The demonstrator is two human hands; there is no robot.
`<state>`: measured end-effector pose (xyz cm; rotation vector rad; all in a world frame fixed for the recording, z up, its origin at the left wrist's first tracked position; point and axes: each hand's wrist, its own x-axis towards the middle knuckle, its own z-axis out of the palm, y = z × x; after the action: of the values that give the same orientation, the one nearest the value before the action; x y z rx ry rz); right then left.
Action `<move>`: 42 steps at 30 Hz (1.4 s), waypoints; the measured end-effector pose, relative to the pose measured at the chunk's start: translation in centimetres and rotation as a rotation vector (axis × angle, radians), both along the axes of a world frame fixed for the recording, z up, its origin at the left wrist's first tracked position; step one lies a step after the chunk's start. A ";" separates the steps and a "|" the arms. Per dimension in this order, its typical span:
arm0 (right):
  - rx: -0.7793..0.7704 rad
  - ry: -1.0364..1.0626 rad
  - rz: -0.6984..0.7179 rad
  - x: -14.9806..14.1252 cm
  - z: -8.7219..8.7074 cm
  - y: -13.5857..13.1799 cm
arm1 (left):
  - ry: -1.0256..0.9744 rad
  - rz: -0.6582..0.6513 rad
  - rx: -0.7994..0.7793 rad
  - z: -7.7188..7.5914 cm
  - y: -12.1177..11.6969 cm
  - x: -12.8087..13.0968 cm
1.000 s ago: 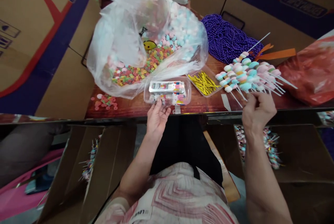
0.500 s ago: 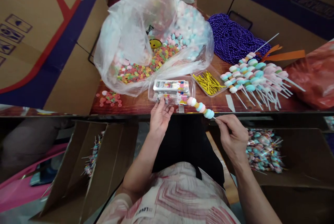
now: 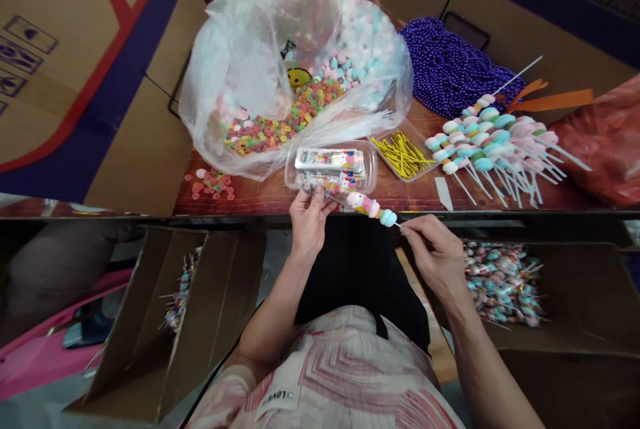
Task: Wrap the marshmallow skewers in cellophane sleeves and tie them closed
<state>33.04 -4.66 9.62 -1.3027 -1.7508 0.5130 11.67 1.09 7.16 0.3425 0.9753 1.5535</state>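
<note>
My right hand (image 3: 434,248) pinches the white stick of a candy skewer (image 3: 373,206), strung with pink, white and blue pieces. The skewer's far end is inside a clear printed plastic wrapper (image 3: 336,190). My left hand (image 3: 310,219) pinches that wrapper at its other end, just over the front edge of a clear plastic tray (image 3: 371,176). More flat printed wrappers (image 3: 327,160) lie stacked in the tray. Beside it, a shallow tray holds yellow twist ties (image 3: 401,154).
Behind the trays lies a large plastic bag (image 3: 235,56) of ring candies and marshmallows. Finished skewers (image 3: 493,142) are piled at right, near purple cord (image 3: 445,66). Tall cartons (image 3: 165,82) flank the table. Below, open boxes hold wrapped skewers (image 3: 505,282). Loose rings (image 3: 215,184) lie at left.
My right hand has moved left with the skewer, and the skewer's tip has gone into the wrapper. My left hand now pinches the wrapper, lifted from the stack.
</note>
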 end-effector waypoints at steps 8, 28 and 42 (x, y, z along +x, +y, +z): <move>-0.051 0.041 0.014 -1.3 -0.3 -0.3 | 0.037 0.056 0.019 -0.2 0.1 -0.1; -0.059 -0.071 0.001 -5.0 -2.5 -1.3 | -0.075 -0.128 -0.058 1.0 -1.5 0.7; -0.555 0.436 -0.053 -6.9 -2.3 -0.8 | -0.102 -0.221 -0.068 0.1 -1.6 0.8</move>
<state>26.09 -5.51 7.36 -1.4609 -1.2464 1.2145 12.48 -0.52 7.29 0.3087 0.8780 1.3215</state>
